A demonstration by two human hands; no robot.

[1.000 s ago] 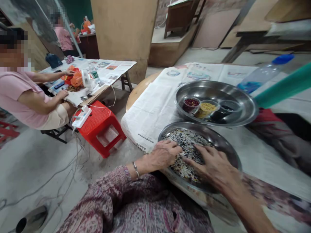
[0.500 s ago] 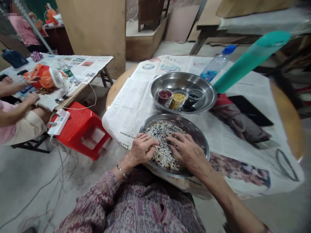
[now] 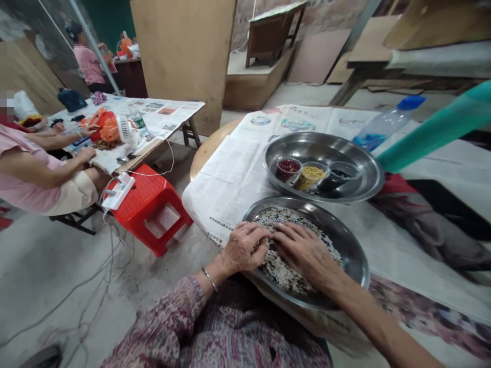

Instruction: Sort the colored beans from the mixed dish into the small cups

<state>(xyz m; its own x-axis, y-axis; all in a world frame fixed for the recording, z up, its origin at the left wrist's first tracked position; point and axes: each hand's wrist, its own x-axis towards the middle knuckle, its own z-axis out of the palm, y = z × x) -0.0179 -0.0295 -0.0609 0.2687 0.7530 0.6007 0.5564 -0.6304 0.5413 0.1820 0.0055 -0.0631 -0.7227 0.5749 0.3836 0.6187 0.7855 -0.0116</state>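
A steel basin (image 3: 355, 255) near the table's front edge holds a spread mix of small grains and beans (image 3: 286, 273), white, black, yellow and dark. My left hand (image 3: 245, 248) is over its left side, fingers curled towards the thumb; anything inside is hidden. With fingers stretched out and bent down, my right hand (image 3: 307, 250) lies on the mix, fingertips near the left hand's. Behind stands a second steel basin (image 3: 368, 176) with three clear cups: dark red beans (image 3: 288, 168), yellow beans (image 3: 311, 176) and black beans (image 3: 339, 179).
A bottle with a blue cap (image 3: 389, 122) and a long green tube-like object (image 3: 437, 128) are at the right, beside a grey-and-red cloth (image 3: 418, 220). At left are a red stool (image 3: 149, 199) with a power strip (image 3: 118, 191) and a seated person (image 3: 49, 163) at another table.
The view has swung left, so everything sits further right and lower. My right hand has moved across the mix towards my left, and their fingertips are closer together.
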